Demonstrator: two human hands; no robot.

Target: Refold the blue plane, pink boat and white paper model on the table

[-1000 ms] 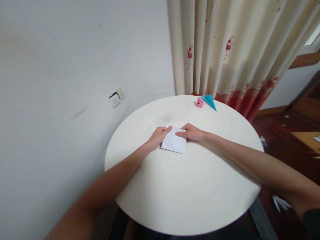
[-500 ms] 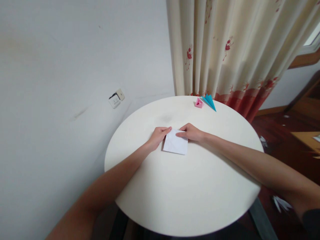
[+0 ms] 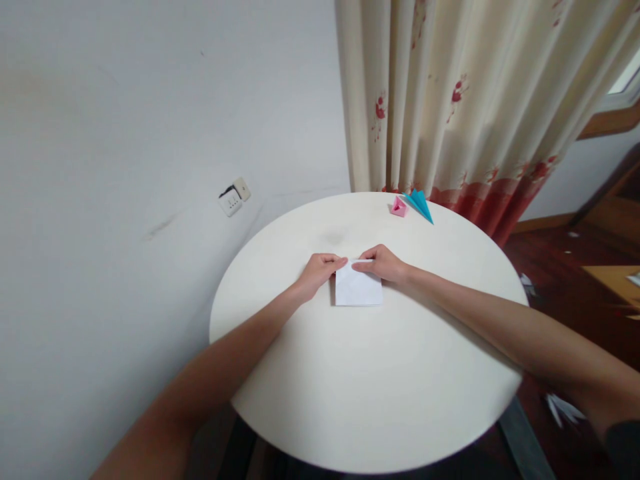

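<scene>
Carefully: both hands pinch the far edge of the folded white paper (image 3: 358, 289), lying flat mid-worktop (image 3: 370, 393); left hand (image 3: 320, 269) at one corner, right hand (image 3: 383, 264) at the other. Best keep edges aligned and press evenly. Count: one white sheet, one pink paper model (image 3: 399, 207), one blue paper model (image 3: 419, 203).

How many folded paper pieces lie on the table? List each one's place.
3: white paper between both hands at the middle; pink piece and blue piece at the far edge.
</scene>
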